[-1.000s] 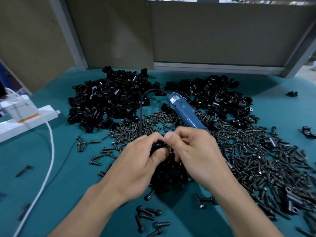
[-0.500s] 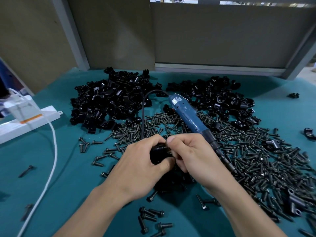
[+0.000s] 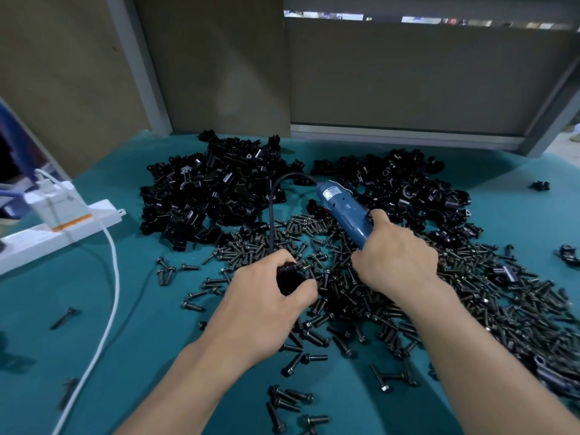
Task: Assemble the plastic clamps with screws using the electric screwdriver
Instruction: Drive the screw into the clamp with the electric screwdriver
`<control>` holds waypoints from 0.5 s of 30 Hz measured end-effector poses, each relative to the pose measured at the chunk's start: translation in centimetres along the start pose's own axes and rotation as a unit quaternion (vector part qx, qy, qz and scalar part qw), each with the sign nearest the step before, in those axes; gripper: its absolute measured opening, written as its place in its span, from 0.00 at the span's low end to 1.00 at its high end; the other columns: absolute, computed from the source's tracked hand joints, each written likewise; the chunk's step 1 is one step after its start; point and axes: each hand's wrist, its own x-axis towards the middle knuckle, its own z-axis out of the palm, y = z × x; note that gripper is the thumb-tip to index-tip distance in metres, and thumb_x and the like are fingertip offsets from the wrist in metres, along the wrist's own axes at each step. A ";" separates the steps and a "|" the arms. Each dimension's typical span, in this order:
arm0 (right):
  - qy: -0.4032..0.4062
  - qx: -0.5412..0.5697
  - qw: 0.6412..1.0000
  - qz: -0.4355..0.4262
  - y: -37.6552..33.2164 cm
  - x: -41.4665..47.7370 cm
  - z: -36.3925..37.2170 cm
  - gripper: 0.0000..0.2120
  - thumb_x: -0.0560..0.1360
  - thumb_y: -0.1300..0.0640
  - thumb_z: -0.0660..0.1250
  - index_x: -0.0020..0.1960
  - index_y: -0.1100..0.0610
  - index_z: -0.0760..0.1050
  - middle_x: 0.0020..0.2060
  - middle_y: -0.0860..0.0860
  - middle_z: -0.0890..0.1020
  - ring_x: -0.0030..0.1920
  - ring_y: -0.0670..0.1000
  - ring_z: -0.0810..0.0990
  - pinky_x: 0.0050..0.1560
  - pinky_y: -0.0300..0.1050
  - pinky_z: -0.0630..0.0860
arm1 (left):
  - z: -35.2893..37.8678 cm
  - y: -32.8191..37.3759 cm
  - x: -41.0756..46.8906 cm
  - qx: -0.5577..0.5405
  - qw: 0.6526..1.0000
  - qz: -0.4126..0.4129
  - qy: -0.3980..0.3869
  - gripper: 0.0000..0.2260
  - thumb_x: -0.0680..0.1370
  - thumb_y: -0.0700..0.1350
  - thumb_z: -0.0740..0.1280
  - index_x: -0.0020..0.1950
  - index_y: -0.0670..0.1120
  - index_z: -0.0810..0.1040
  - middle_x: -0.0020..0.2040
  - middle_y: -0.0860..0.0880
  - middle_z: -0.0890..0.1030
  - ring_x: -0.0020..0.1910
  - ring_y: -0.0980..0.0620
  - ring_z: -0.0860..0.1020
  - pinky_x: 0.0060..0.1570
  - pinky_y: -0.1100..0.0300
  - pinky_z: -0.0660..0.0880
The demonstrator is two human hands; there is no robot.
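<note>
My left hand (image 3: 266,296) grips a black plastic clamp (image 3: 290,277) just above the teal table, thumb and fingers curled round it. My right hand (image 3: 397,255) is wrapped round the lower body of the blue electric screwdriver (image 3: 343,208), which lies slanted over the screws; its tip is hidden under my hand. Its black cord (image 3: 273,208) arcs up and left from the back end. A wide spread of dark screws (image 3: 439,293) covers the table around both hands.
Two heaps of black clamps lie behind: one at the back left (image 3: 213,196), one at the back right (image 3: 408,189). A white power strip (image 3: 59,227) with a white cable (image 3: 110,293) sits at the left. Loose screws (image 3: 292,400) lie near the front edge.
My right hand left the clamp, moved up and right, and closed round the screwdriver. My left hand kept hold of the clamp and stayed about where it was.
</note>
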 end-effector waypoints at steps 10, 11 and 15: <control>-0.178 0.462 0.866 0.070 1.9 1.9 -2.3 0.22 0.75 0.62 0.66 0.68 0.55 0.69 0.39 0.56 0.81 0.30 0.53 0.77 0.23 0.42 0.73 | 0.1 -0.2 -0.5 0.096 0.987 0.130 0.000 0.22 0.79 0.76 0.49 0.48 0.62 0.70 0.48 0.63 0.74 0.48 0.61 0.73 0.40 0.62 0.66; -0.193 0.540 0.815 0.081 2.2 1.3 -2.3 0.20 0.75 0.64 0.64 0.66 0.59 0.72 0.37 0.57 0.81 0.29 0.53 0.77 0.24 0.41 0.72 | 0.0 0.0 -0.5 0.089 0.985 0.147 -0.003 0.22 0.79 0.76 0.47 0.48 0.62 0.70 0.48 0.63 0.74 0.49 0.60 0.73 0.40 0.64 0.66; -0.248 0.701 0.666 0.055 2.7 -0.5 -2.2 0.23 0.70 0.65 0.64 0.65 0.64 0.74 0.40 0.60 0.82 0.33 0.55 0.80 0.32 0.44 0.80 | -0.2 1.1 -1.0 0.040 0.979 0.201 -0.016 0.23 0.78 0.75 0.46 0.51 0.61 0.72 0.47 0.61 0.74 0.49 0.57 0.74 0.42 0.67 0.68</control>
